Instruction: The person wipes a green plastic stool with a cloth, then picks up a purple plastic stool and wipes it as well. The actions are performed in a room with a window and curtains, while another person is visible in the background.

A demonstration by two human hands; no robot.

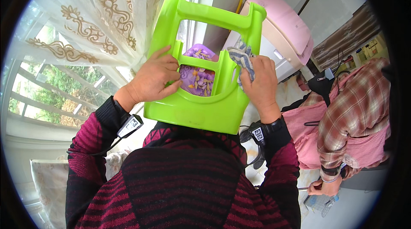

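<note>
A bright green plastic frame (192,115), perhaps part of a child's seat, is in front of my body. My left hand (154,76) grips the left edge of its inner opening, fingers curled over the rim. In my right hand (261,79) is a striped blue-and-white cloth (240,57), pressed against the frame's right side. Through the openings shows a purple flowered surface (197,79); what it belongs to is partly hidden.
A pink and white lidded appliance or bin (279,33) stands beyond the frame at the right. A sheer curtain (96,20) hangs before the window at the left. A co-worker in a plaid shirt (350,116) is close by on the right.
</note>
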